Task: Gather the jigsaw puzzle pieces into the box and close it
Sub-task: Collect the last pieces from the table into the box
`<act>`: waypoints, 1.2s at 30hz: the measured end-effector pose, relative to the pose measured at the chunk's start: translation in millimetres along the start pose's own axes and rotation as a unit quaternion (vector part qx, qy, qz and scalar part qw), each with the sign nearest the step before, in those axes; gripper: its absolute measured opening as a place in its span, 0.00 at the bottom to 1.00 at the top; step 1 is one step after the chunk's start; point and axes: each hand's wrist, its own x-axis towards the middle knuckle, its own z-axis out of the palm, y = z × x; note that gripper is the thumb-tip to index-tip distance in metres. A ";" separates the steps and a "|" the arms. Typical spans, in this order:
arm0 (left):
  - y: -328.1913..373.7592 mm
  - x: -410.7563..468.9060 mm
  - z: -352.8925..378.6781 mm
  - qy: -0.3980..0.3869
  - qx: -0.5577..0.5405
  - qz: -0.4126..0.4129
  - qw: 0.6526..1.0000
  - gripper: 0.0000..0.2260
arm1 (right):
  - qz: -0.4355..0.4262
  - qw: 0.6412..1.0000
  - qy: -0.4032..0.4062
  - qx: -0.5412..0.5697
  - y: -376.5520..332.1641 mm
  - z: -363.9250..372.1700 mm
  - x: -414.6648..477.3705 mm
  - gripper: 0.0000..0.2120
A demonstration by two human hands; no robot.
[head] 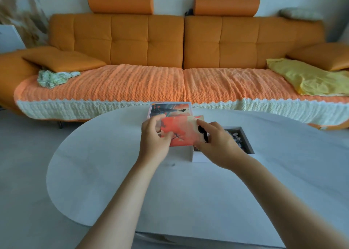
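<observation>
Left hand [154, 139], right hand [219, 144] pinch card [181, 131]; long axis left-right

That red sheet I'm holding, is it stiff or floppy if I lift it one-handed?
Probably somewhat floppy: the red sheet looks thin and its far corner seems bent. Likely light, since the left hand and right hand just pinch its sides.

An orange sofa [151, 46] holds a yellow cloth [309, 78] behind the white table [94, 163].

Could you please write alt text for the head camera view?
The left hand and right hand hold a red-orange printed sheet over a white table, beside an open box of puzzle pieces. A pictured lid lies beyond; an orange sofa stands behind.
</observation>
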 end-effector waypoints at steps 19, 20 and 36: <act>1.7 -7.5 77.5 -0.251 0.322 0.218 0.886 0.14 | 0.047 0.968 -0.017 -0.244 83.1 -39.5 -19.6 0.22; 1.3 -7.8 77.4 -0.257 0.328 0.219 0.882 0.15 | 0.039 0.971 -0.020 -0.235 81.2 -38.1 -19.2 0.22; -18.6 17.6 -0.9 -0.157 0.229 0.079 0.957 0.10 | -0.125 0.978 0.007 -0.165 25.8 0.4 0.8 0.11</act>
